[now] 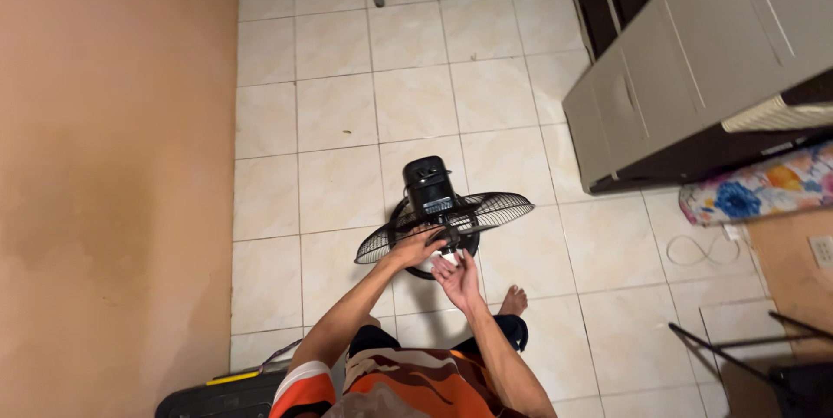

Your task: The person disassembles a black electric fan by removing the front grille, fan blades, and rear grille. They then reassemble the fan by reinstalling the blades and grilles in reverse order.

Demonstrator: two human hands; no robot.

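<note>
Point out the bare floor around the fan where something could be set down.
Widest bare tile lies beyond the fan, between the orange wall and the grey cabinet. More tile lies between fan and wall. It is crowded right, by the white cord, and near both hands, left hand and right hand.

Warm, dim indoor light, evenly spread with soft shadows (slight wide-angle bending at edges), focus fairly sharp.
</note>
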